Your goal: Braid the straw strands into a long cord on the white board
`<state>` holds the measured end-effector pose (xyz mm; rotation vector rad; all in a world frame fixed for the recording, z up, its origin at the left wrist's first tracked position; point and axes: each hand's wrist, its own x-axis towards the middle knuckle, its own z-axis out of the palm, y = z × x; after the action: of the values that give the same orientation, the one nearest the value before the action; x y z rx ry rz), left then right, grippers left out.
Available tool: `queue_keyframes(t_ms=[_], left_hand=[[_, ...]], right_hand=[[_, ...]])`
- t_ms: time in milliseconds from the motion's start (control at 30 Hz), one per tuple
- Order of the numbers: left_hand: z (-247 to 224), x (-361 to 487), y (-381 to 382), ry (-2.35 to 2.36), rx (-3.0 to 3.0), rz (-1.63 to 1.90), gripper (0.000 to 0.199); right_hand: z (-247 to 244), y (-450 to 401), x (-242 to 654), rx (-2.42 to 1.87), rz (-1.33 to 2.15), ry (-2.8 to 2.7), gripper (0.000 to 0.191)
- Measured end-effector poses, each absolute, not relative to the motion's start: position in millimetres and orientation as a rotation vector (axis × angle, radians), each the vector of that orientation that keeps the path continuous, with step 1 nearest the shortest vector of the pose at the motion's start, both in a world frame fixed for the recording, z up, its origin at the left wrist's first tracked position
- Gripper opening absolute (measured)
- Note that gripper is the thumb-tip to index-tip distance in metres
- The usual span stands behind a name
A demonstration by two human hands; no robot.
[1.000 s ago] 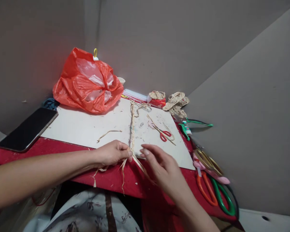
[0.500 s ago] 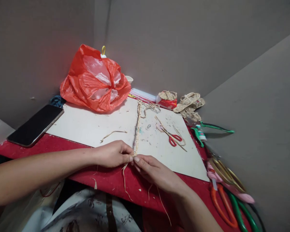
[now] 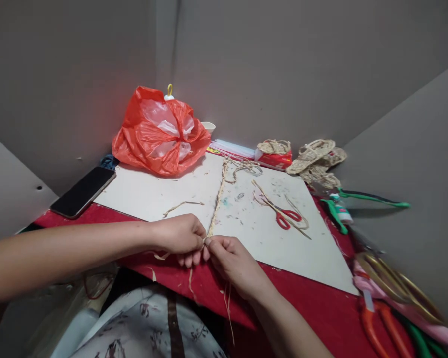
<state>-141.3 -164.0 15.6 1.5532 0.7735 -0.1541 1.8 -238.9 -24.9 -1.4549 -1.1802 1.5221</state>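
Observation:
A narrow braid of pale straw-like fibre [image 3: 218, 204] runs from the far part of the white board toward me. At its near end my left hand [image 3: 184, 236] and my right hand [image 3: 229, 258] meet, fingertips pinched together on the strands. Loose strands [image 3: 229, 311] hang below my hands over the red cloth. The exact crossing of the strands is hidden by my fingers. Just past the board's middle, to the right, lie small red-handled scissors [image 3: 288, 218] with loose fibre pieces around them.
A red plastic bag [image 3: 164, 134] stands at the back left, near a phone [image 3: 84, 191]. Woven straw pieces [image 3: 317, 161] lie at the back right. Gold-handled scissors [image 3: 395, 286] and orange-handled pliers [image 3: 386, 323] lie on the red cloth [image 3: 298, 293] at right. Grey walls close off the back.
The view has shifted, so things on the table appear farther right. My left fingers have curled under near the braid's end; both hands still pinch it.

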Motion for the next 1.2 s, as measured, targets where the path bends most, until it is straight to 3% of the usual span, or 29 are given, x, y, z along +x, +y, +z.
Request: queue_keyframes(t_ms=[167, 433, 633, 800, 1000, 1200], left_hand=[[21, -132, -185, 0.888, 1.453, -0.047, 0.022], [-4, -129, -216, 1.028, 1.702, 0.211, 0.008], [18, -155, -226, 0.979, 1.756, 0.136, 0.022], [29, -165, -200, 1.094, 1.973, 0.469, 0.03], [5, -146, -186, 0.777, 1.538, 0.18, 0.025], [1, -148, -180, 0.811, 1.841, 0.279, 0.025]], right_hand=[[-25, -245, 0, -1.281, 1.665, -0.902, 0.042], [-27, -251, 2, -1.182, 1.733, -0.868, 0.041], [-23, -251, 5, -1.172, 1.804, -0.826, 0.026], [-17, -247, 10, -1.108, 1.889, -0.796, 0.026], [-14, -245, 13, -1.118, 1.923, -0.821, 0.025], [-19, -243, 15, -1.2, 1.944, -0.836, 0.021]])
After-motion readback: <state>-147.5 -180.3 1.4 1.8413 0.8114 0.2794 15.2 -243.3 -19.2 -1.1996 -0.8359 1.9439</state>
